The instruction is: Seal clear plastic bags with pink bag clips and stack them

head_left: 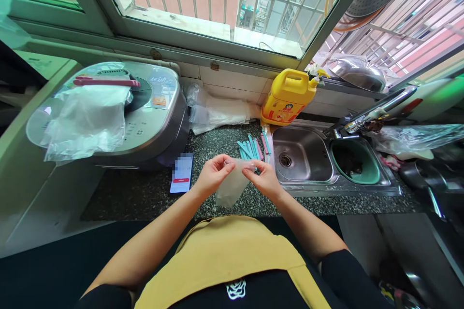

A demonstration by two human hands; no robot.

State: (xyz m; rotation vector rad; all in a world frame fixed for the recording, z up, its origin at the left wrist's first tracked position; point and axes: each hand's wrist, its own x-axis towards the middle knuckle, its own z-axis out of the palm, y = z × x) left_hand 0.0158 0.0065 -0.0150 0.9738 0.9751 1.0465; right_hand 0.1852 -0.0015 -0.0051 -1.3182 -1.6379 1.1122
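A small translucent plastic bag [232, 187] hangs between my two hands over the front of the counter. My left hand [214, 174] pinches one upper corner between thumb and fingers. The opposite upper corner is in the closed fingers of my right hand [266, 179]. Just beyond the hands lies a loose pile of blue and pink sealing clips [250, 147], beside the sink's left edge. Whether the bag's mouth is parted, I cannot tell.
A phone [181, 174] lies left of my hands. A rice cooker [159, 125] carries plastic bags [87, 120] and a long pink clip [108, 82]. More bags [221, 111] lie by the wall. A yellow detergent jug [286, 99] stands behind the steel sink [304, 154], where a green basin [375, 169] sits.
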